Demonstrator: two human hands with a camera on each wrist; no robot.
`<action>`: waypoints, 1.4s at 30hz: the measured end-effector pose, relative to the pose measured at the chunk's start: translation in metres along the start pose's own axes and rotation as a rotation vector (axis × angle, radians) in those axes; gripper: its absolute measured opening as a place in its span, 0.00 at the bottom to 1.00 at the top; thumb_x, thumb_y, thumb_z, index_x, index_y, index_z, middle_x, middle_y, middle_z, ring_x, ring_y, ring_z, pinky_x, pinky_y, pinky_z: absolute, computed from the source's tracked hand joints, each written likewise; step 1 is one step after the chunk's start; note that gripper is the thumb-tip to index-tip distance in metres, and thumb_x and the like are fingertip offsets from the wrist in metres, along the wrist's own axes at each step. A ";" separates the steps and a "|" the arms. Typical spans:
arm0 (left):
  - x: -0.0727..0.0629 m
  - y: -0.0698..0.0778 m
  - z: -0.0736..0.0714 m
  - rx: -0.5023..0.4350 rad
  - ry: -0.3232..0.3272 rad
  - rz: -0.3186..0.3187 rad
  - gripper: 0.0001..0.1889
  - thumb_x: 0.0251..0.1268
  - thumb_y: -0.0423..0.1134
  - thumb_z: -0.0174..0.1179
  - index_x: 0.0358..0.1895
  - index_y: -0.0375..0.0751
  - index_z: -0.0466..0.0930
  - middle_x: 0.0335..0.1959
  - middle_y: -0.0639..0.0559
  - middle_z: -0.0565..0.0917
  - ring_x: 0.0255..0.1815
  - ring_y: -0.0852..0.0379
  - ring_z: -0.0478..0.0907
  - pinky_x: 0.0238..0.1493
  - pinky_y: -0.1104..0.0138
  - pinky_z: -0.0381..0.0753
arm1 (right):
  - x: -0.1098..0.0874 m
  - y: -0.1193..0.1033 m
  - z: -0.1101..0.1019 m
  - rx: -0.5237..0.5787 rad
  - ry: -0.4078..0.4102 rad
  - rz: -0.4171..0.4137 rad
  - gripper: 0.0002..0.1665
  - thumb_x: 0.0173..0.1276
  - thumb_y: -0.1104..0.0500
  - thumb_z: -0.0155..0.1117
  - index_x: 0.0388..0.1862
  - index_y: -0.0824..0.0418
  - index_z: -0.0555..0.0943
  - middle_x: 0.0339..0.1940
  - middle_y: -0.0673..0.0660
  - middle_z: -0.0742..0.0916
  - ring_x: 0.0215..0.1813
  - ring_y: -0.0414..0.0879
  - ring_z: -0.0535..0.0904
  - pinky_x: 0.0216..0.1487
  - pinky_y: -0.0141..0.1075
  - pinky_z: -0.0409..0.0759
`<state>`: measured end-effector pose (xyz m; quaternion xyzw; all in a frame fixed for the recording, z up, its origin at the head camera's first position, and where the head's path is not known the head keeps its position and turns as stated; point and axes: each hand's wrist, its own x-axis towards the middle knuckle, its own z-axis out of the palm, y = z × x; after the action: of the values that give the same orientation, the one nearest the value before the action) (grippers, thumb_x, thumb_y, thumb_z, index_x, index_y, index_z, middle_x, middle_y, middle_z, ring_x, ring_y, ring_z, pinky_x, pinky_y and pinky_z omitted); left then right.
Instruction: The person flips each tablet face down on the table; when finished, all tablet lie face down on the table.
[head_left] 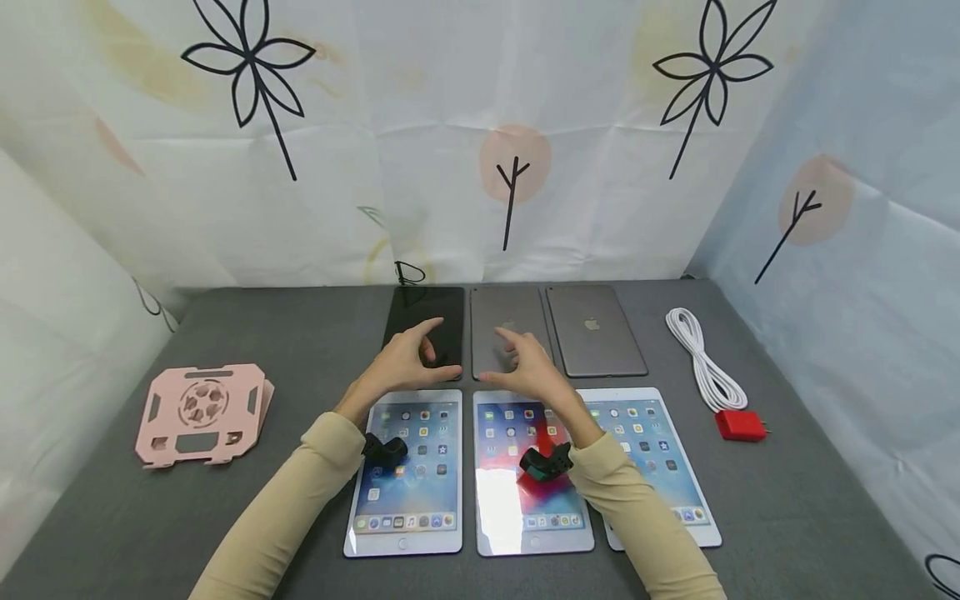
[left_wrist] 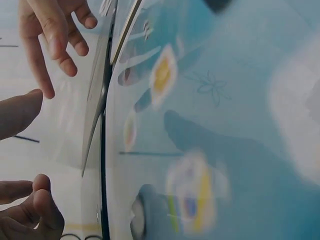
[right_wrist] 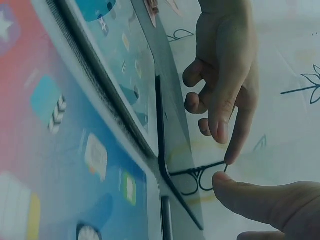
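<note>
Both hands are held up over the tablets with nothing in them. My left hand (head_left: 401, 362) is near a dark tablet (head_left: 408, 310) lying screen up in the back row. Close to the middle grey tablet (head_left: 504, 307), lying back up, is my right hand (head_left: 531, 367). Each hand's thumb and index finger stand apart, and the other fingers curl loosely. Below the wrists lie three lit white-framed tablets: left (head_left: 422, 500), middle (head_left: 498, 508) and right (head_left: 660, 442), the last partly hidden by the right sleeve. In the right wrist view, the left hand (right_wrist: 227, 65) faces the right thumb (right_wrist: 260, 200).
Another grey tablet (head_left: 600, 346) lies back up at the back right. A pink stand (head_left: 198, 442) sits on the left of the grey table (head_left: 315, 333). On the right are a coiled white cable (head_left: 705, 367) and a red charger plug (head_left: 740, 426). Fabric walls enclose the table.
</note>
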<state>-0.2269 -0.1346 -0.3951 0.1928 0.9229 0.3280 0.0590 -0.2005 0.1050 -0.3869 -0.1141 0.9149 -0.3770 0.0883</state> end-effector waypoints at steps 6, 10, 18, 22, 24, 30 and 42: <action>-0.014 -0.015 -0.017 0.032 0.018 -0.049 0.50 0.59 0.52 0.72 0.79 0.35 0.57 0.42 0.40 0.81 0.24 0.56 0.68 0.31 0.66 0.70 | 0.007 -0.009 0.014 0.036 -0.019 0.000 0.51 0.65 0.52 0.75 0.81 0.63 0.60 0.65 0.69 0.77 0.63 0.65 0.78 0.61 0.55 0.80; -0.022 -0.030 -0.025 0.051 0.028 -0.083 0.51 0.59 0.52 0.73 0.80 0.33 0.55 0.44 0.39 0.81 0.26 0.55 0.69 0.33 0.65 0.71 | 0.014 -0.013 0.022 0.063 -0.043 -0.004 0.52 0.65 0.52 0.75 0.81 0.64 0.60 0.66 0.69 0.77 0.65 0.64 0.77 0.65 0.55 0.79; -0.033 -0.049 -0.035 0.099 0.023 -0.181 0.55 0.58 0.54 0.74 0.79 0.27 0.52 0.44 0.38 0.79 0.34 0.51 0.72 0.39 0.60 0.74 | 0.026 -0.015 0.037 -0.040 -0.041 -0.040 0.50 0.63 0.49 0.76 0.76 0.71 0.66 0.65 0.69 0.80 0.68 0.67 0.73 0.70 0.56 0.73; -0.032 -0.052 -0.034 0.122 -0.005 -0.210 0.57 0.58 0.56 0.73 0.79 0.24 0.52 0.46 0.37 0.79 0.37 0.51 0.72 0.43 0.58 0.75 | 0.029 -0.014 0.045 -0.119 -0.030 -0.014 0.50 0.61 0.46 0.77 0.75 0.69 0.69 0.65 0.70 0.78 0.62 0.65 0.70 0.66 0.58 0.69; -0.031 -0.053 -0.033 0.128 -0.014 -0.216 0.57 0.58 0.56 0.73 0.78 0.23 0.52 0.47 0.37 0.80 0.37 0.51 0.72 0.43 0.58 0.74 | 0.029 -0.014 0.048 -0.127 -0.032 0.007 0.50 0.61 0.45 0.77 0.76 0.67 0.69 0.66 0.69 0.75 0.59 0.62 0.68 0.64 0.55 0.67; -0.028 -0.055 -0.031 0.121 -0.014 -0.226 0.57 0.56 0.55 0.75 0.77 0.21 0.54 0.46 0.37 0.81 0.36 0.52 0.72 0.41 0.61 0.74 | 0.030 -0.017 0.052 -0.143 -0.036 0.034 0.53 0.61 0.43 0.77 0.77 0.66 0.67 0.70 0.68 0.72 0.57 0.59 0.64 0.57 0.48 0.64; -0.020 -0.070 -0.029 0.098 -0.050 -0.209 0.58 0.52 0.54 0.78 0.78 0.24 0.56 0.36 0.44 0.76 0.30 0.55 0.66 0.32 0.65 0.67 | 0.033 -0.022 0.058 -0.127 -0.015 0.036 0.47 0.66 0.44 0.73 0.77 0.65 0.68 0.70 0.67 0.72 0.57 0.59 0.62 0.52 0.46 0.58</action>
<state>-0.2371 -0.2092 -0.4166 0.1065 0.9512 0.2695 0.1061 -0.2147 0.0418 -0.4145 -0.1058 0.9382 -0.3156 0.0948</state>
